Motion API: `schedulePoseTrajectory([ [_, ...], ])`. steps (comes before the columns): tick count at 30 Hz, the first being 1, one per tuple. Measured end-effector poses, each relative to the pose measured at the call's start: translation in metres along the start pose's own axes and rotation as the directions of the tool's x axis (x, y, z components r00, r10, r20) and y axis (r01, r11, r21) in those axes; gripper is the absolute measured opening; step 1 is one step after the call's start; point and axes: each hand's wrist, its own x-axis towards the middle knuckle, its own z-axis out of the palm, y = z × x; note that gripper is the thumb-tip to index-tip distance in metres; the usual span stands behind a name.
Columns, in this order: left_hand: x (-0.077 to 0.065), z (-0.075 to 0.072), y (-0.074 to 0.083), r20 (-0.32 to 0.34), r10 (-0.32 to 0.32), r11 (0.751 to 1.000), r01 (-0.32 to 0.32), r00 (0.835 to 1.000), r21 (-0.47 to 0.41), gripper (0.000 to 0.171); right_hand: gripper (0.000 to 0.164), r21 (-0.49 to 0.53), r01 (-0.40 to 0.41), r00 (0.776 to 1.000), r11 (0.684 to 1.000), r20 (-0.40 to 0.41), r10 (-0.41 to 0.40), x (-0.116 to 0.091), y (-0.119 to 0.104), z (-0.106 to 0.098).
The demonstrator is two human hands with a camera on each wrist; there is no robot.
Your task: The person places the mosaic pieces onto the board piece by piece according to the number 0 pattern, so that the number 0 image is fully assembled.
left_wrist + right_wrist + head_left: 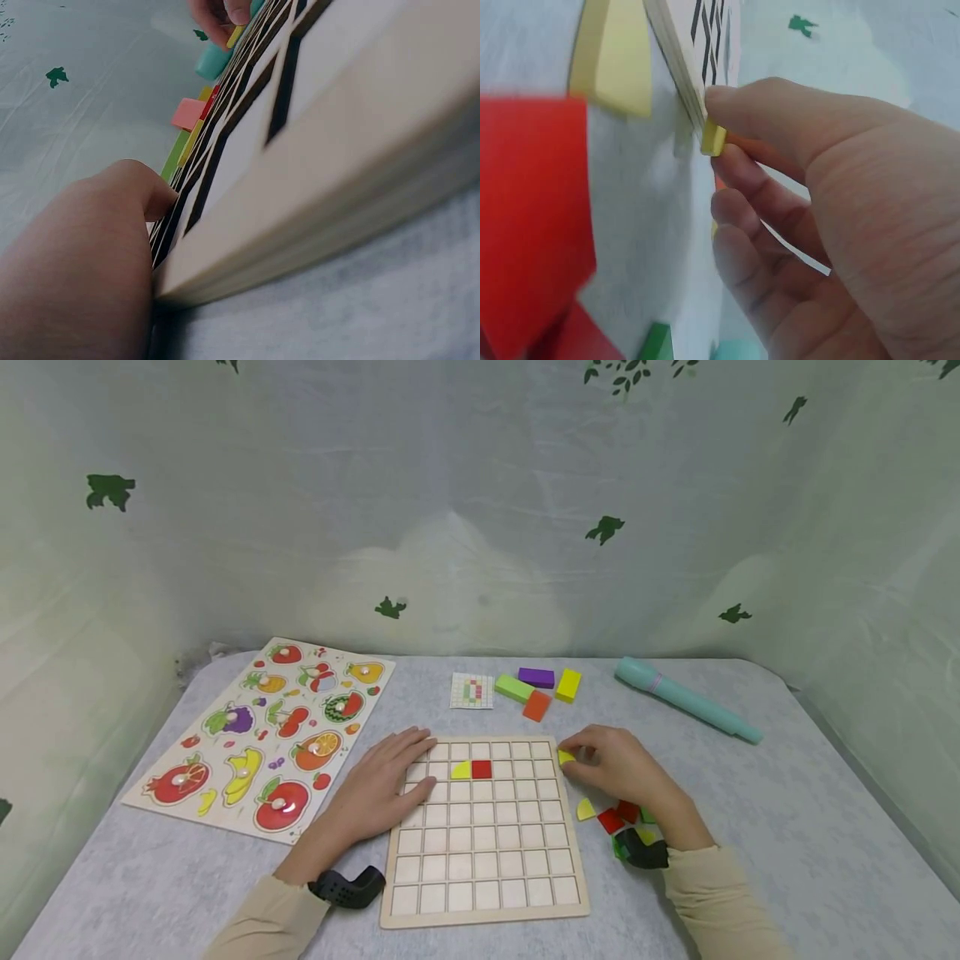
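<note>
A wooden grid board (483,914) lies on the table, with a yellow quarter-round piece (461,770) and a red square piece (482,769) side by side in its upper rows. My left hand (386,785) rests on the board's left edge, fingers stretched out. At the board's upper right edge, my right hand (618,766) pinches a yellow piece (713,139) between thumb and forefinger. Below that hand lie loose pieces: another yellow quarter-round (585,810), a red piece (610,821) and some green ones, partly hidden by the right wrist and its black camera.
Behind the board are a small pattern card (472,692) and green (513,688), purple (536,677), yellow (568,686) and orange (536,706) blocks. A fruit puzzle board (258,735) lies at left, a teal tube-shaped object (686,700) at right.
</note>
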Motion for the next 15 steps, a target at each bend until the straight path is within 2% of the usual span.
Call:
schedulePoseTrajectory([
  [15,0.000,0.000,0.000,-0.006,0.004,1.000,-0.004,1.000,0.000,0.058,0.031,0.049,0.066,0.997,0.997,-0.052,-0.063,0.009,-0.037,0.019],
])
